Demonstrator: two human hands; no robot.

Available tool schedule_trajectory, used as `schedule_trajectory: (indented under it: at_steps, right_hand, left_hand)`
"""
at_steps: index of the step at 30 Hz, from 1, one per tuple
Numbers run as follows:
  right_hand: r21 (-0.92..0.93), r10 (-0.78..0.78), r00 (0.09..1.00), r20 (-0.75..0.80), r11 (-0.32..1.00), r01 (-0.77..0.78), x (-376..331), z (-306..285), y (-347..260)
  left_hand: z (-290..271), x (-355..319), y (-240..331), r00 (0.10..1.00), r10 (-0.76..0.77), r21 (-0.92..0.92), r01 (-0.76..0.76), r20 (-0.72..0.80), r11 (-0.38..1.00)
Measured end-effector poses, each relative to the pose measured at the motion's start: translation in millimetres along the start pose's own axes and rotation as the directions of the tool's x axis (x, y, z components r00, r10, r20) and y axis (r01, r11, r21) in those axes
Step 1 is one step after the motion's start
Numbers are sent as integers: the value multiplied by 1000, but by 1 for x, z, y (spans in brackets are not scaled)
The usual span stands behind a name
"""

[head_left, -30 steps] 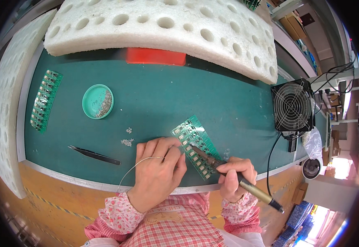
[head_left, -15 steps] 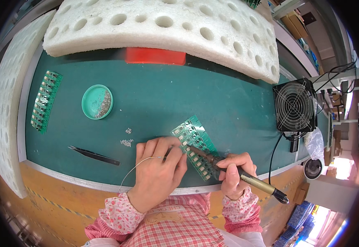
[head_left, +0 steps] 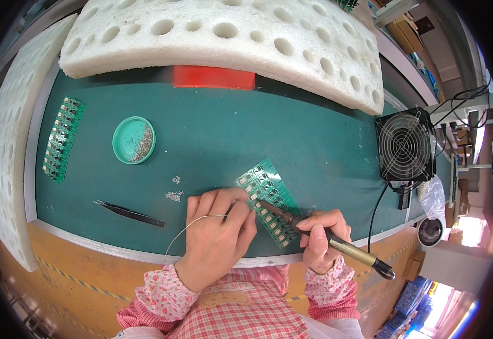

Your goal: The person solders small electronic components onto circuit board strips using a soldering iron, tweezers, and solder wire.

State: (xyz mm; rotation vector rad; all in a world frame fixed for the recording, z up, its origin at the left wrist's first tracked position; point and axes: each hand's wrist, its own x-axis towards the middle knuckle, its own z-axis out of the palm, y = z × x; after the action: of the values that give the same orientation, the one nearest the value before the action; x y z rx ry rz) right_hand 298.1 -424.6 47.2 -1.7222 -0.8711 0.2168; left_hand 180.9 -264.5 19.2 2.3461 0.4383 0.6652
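Observation:
My right hand (head_left: 324, 236) is closed round a soldering iron (head_left: 352, 251), whose tip rests at the components on a green circuit board (head_left: 269, 179). The board lies slanted on the mat near the front edge. At the board's left side, my left hand (head_left: 217, 229) is closed, with a thin solder wire (head_left: 189, 227) running from its fingers back over the hand. Its fingertips are at the board and partly hidden. To the left of that hand lie black tweezers (head_left: 130, 214) and small piles of tiny metallic parts (head_left: 174, 196).
A round green dish (head_left: 123, 141) holds tiny parts. Another circuit board (head_left: 63, 140) lies at the far left. Thick white foam (head_left: 218, 48) with holes spans the back, over a red box (head_left: 213, 77). A black fan (head_left: 404, 145) with cables stands at the right.
Almost nothing differs. The soldering iron's handle has shifted very slightly in my right hand; the left hand and the board stay in place.

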Motion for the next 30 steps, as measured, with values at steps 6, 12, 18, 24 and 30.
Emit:
schedule_trajectory:
  at_steps: [6,12,18,24,30]
  right_hand:
    - [-86,-98,995,-2,991,98,-2,-7,-1]
    - [-68,-48,993,-108,997,40,0,-6,-7]
    - [-36,-182,983,31,982,183,10,1,-3]
    - [-106,-326,934,144,934,342,23,10,-5]
    - [-161,-371,911,179,903,399,24,15,-5]
  left_hand:
    - [-5,-3,-3,1000,-26,-66,25,-14,998]
    - [-9,2,-3,1000,-24,-37,24,-3,999]
    - [-7,3,-5,1000,-23,-4,23,4,1000]
    - [-5,5,-5,1000,-28,12,28,8,1000]
    - [-6,5,-5,1000,-28,15,28,7,999]
